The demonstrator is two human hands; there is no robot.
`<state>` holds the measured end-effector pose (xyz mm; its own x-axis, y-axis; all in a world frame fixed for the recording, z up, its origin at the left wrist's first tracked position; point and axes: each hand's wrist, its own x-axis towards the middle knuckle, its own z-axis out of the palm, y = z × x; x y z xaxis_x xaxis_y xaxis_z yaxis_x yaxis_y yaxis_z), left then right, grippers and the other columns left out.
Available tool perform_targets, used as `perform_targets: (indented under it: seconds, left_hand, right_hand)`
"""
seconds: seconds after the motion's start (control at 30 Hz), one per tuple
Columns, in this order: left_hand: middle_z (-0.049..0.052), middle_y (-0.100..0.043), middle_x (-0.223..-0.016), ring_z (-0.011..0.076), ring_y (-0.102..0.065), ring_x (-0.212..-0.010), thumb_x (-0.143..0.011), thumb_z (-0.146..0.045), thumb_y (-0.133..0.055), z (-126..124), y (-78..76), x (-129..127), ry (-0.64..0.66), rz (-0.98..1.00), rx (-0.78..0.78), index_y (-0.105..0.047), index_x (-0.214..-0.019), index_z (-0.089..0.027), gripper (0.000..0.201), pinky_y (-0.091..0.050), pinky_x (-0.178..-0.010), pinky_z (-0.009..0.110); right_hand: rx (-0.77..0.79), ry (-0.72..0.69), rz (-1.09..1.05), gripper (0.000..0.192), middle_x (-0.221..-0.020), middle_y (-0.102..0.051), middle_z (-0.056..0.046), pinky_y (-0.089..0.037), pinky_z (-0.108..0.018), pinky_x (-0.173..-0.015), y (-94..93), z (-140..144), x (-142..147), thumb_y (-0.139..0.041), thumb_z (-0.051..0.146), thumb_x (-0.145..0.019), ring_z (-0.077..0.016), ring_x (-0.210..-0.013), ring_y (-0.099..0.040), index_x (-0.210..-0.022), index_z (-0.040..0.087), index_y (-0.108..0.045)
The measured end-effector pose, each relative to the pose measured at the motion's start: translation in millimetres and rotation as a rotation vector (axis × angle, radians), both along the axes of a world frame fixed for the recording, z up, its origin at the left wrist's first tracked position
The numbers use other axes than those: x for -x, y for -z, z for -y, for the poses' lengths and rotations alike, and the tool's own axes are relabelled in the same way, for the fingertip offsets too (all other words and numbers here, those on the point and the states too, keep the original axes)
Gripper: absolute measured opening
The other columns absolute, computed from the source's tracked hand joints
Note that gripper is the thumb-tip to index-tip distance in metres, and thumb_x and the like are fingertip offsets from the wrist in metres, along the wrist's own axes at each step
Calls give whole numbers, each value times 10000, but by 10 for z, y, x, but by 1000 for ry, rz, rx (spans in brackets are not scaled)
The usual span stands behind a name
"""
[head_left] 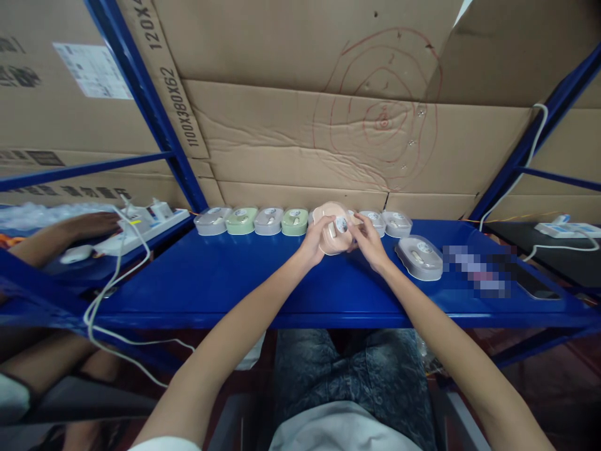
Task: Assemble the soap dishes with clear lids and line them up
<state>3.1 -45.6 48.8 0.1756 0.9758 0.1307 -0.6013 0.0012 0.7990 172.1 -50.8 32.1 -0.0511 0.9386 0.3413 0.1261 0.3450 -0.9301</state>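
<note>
Between both hands, above the blue table, is a peach-coloured rounded plastic case [334, 241] with a round label, its top tilted toward me. My left hand [312, 243] is closed around its left edge, thumb on top. My right hand [369, 241] grips the right side, fingers by the label; its underside fingers are hidden. Behind them a row of similar cases lines the back edge, among them a green case [295, 222] and a grey case [268, 221]. To the right of my right hand lies a larger-looking grey case [419, 258] with a clear lid.
The blue table [225, 275] stands against a cardboard wall [263, 125] with red rings drawn on it. A phone [535, 282] lies at right beside a blurred patch. White cables [94, 307] hang at left, near a power strip [141, 235] and another person's arm [61, 235].
</note>
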Motion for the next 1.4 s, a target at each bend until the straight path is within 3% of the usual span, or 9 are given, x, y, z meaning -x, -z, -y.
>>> perform_targets:
  seconds: [0.13,0.23,0.4,0.8,1.0,1.1,1.2,1.3,1.4]
  left_hand:
    - [108,-839,-1053,313,-785,-1067,-739,-399,-891,-26,-20,38,-25,46,-5,-775,-1092,-150,447,-621,-1000,431]
    - [100,-833,-1023,297,-781,-1045,-725,-402,-909,-45,-14,24,-66,5,-15,-773,-1056,-145,440,-612,-985,407]
    - [80,-815,-924,276,-777,-1006,-693,-339,-955,-112,17,11,-195,-44,-66,-753,-927,-160,358,-602,-969,381]
    - [89,-806,-862,240,-768,-841,-775,-298,-920,-214,38,117,-176,-179,-26,-785,-911,-165,233,-628,-823,354]
    - [145,-829,-982,281,-785,-936,-829,-296,-888,-164,93,53,-86,-229,3,-795,-982,-152,230,-647,-900,437]
    - [144,-823,-1018,282,-787,-945,-809,-309,-934,-90,164,-48,-25,-284,17,-771,-1027,-163,309,-656,-893,457]
    - [147,-819,-1060,301,-795,-977,-763,-352,-996,-22,280,-190,33,-361,26,-749,-1144,-176,487,-667,-865,459]
    - [135,-812,-991,304,-797,-926,-763,-473,-999,-7,391,-319,26,-498,-15,-762,-1080,-183,491,-667,-804,431]
    - [95,-733,-717,318,-781,-780,-808,-625,-924,-32,433,-408,-31,-701,-135,-721,-820,-218,455,-644,-709,416]
  right_hand:
    - [206,-229,-175,521,-1074,-790,-95,-719,-472,-821,-32,10,21,-788,697,-901,-296,-992,-782,-1152,254,-676]
    - [271,-300,-279,449,-992,-815,-97,-716,-491,-834,-50,26,19,-825,641,-899,-299,-939,-798,-1036,238,-683]
    - [296,-191,-324,439,-912,-814,-99,-713,-499,-779,-63,-10,-25,-854,629,-895,-304,-875,-799,-958,233,-675]
    - [254,-100,-221,544,-867,-787,-83,-732,-460,-708,-65,7,-24,-875,729,-851,-255,-790,-770,-939,219,-709]
    - [-129,218,223,674,-966,-821,-120,-681,-537,-877,-83,135,-269,-700,833,-908,-342,-938,-785,-1123,199,-773]
    - [-394,385,464,613,-1243,-806,-194,-617,-584,-1019,-174,346,-635,-589,716,-1035,-377,-1098,-778,-1299,188,-753]
    - [-523,519,750,547,-1284,-786,-201,-553,-615,-1122,-265,564,-1123,-535,634,-1079,-419,-1262,-712,-1318,202,-770]
    - [-548,525,949,548,-1350,-767,-199,-502,-648,-1179,-216,694,-1556,-449,591,-1114,-433,-1353,-664,-1358,222,-772]
    - [-520,423,1099,595,-1403,-748,-219,-487,-657,-1204,-15,741,-1782,-398,588,-1131,-442,-1406,-640,-1395,195,-759]
